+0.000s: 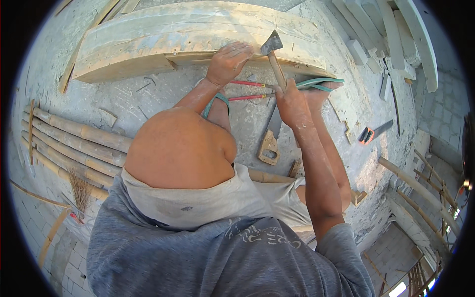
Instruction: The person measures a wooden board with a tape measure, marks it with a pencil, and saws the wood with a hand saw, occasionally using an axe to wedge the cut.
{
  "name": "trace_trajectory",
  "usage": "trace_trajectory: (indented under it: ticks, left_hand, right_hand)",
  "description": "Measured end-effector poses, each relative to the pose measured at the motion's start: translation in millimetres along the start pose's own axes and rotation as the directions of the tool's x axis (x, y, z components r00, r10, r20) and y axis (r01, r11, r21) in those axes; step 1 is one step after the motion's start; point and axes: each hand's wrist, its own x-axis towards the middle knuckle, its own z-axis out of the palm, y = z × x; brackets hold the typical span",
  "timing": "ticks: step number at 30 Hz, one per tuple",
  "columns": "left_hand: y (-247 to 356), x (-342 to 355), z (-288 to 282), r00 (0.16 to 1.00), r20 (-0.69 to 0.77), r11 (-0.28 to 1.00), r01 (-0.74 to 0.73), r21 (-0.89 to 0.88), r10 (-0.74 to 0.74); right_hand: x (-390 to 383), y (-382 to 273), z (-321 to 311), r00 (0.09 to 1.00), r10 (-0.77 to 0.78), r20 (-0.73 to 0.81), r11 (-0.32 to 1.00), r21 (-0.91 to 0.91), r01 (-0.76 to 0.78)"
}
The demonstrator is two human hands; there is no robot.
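Observation:
In my right hand (293,105) is a hatchet (271,44), gripped by its wooden handle with its dark metal head raised near the plank edge. My left hand (231,60) lies against the near edge of a long, curved-looking wooden form (163,37). Its fingers are stretched out toward the hatchet head; the thumb and whatever may be under the palm are hidden. A tool with two long red handles (250,97) lies on the floor between my feet, which are in green sandals (316,82). Closer to me is a handsaw (268,148) with a wooden handle, its blade partly visible.
Bamboo poles (81,141) lie at the left, near a twig broom (78,190). A second saw (373,132) with an orange and black handle rests at the right. Pale blocks and beams (396,37) are stacked at the upper right. Nails and scraps dot the concrete floor (148,99).

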Motion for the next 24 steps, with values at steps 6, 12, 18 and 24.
trace_trajectory:
  ticks: [6, 12, 18, 24]
  left_hand:
    - [10.5, 14.6, 9.0, 1.000, -0.010, 1.000, -0.027, -0.007, 0.027]
    - [4.3, 1.2, -2.7, 1.000, 0.001, 1.000, 0.027, 0.014, -0.027]
    - [4.5, 5.4, -10.3, 1.000, 0.007, 1.000, 0.017, 0.023, -0.017]
    - [2.0, -2.1, -1.5, 1.000, 0.002, 1.000, 0.010, 0.012, -0.010]
  right_hand:
    - [-8.3, -3.8, -38.1, 0.779, 0.041, -0.626, 0.880, 0.392, 0.268]
    - [2.9, 16.9, -9.5, 0.972, -0.120, -0.200, 0.992, -0.067, 0.109]
    - [-8.1, -3.7, -17.5, 0.744, -0.027, -0.668, 0.887, 0.327, 0.326]
    - [-6.0, -8.8, -24.4, 0.995, -0.025, -0.093, 0.999, -0.049, 0.021]
